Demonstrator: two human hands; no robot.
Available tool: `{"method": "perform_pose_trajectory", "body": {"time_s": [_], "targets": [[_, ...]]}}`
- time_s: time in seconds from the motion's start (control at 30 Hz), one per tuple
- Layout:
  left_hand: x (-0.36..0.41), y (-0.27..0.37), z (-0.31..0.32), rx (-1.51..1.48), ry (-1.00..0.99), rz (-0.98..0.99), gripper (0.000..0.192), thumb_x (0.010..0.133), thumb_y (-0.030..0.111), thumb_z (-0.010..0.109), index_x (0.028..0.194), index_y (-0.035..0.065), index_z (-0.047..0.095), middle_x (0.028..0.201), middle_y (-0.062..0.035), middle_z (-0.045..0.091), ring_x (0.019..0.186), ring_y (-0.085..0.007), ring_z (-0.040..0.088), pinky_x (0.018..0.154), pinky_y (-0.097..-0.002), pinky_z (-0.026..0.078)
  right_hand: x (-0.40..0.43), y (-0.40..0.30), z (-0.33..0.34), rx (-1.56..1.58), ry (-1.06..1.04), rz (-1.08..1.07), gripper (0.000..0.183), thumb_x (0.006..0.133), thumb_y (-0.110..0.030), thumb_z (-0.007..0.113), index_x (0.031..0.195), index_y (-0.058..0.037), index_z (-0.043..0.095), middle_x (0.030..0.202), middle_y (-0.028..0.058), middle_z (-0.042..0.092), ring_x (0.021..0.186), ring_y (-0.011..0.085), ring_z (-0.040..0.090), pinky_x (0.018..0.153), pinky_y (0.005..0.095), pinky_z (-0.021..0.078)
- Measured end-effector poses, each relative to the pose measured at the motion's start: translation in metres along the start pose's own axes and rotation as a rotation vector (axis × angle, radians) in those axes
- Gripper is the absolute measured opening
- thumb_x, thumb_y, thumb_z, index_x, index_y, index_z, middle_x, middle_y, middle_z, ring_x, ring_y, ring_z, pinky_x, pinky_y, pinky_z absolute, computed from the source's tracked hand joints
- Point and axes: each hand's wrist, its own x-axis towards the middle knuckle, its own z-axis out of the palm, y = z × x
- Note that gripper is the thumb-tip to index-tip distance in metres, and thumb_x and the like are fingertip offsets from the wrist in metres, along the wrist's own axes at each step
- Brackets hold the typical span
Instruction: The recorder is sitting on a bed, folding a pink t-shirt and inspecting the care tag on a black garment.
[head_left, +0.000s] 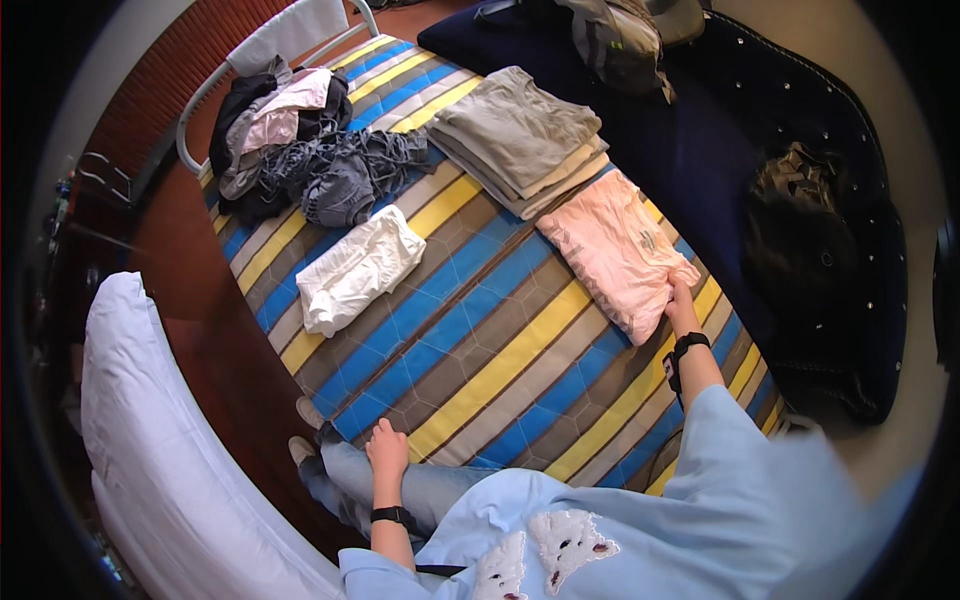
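My right hand (679, 306) grips the near right corner of a folded peach-pink garment (600, 251), which lies flat on a striped folding bed (480, 337). Dark print shows on its fabric. My left hand (388, 450) rests loosely curled by my knee at the bed's edge, with nothing seen in it. Just beyond the pink garment is a stack of folded grey and beige clothes (517, 127). A folded white garment (361, 268) lies toward the left side of the bed.
At the far left, loose dark and pink clothes (274, 127) are heaped beside a tangled grey-blue garment (341, 180). A dark tufted sofa (705, 165) borders the right side, with a backpack (619, 45) on it. White bedding (172, 450) curves along the near left.
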Motion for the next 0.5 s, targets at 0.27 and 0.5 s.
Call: {"method": "perform_pose_trajectory", "body": {"time_s": [0.27,0.5], "targets": [[-0.005,-0.002,0.004,0.036,0.02,-0.048,0.018,0.065,0.014,0.04,0.078,0.0023,0.034,0.073,-0.0154,0.045,0.067,-0.0296,0.047,0.06,-0.0397,0.035,-0.008,0.01,0.001,-0.365,-0.172,-0.378,0.032,0.071,-0.022,0.044,0.096,-0.0014,0.041,0.093,0.0111,0.047,0.085,0.0223,0.045,0.076,0.0329,0.0361],[-0.002,0.001,0.005,0.06,0.051,-0.046,0.019,0.064,0.013,0.042,0.078,0.0024,0.035,0.073,-0.0146,0.045,0.067,-0.0287,0.048,0.06,-0.0394,0.036,0.005,-0.011,0.004,-0.2,0.271,-0.28,0.043,0.067,-0.029,0.049,0.1,-0.0028,0.039,0.097,0.0118,0.045,0.087,0.0251,0.044,0.076,0.0362,0.0337]]}}
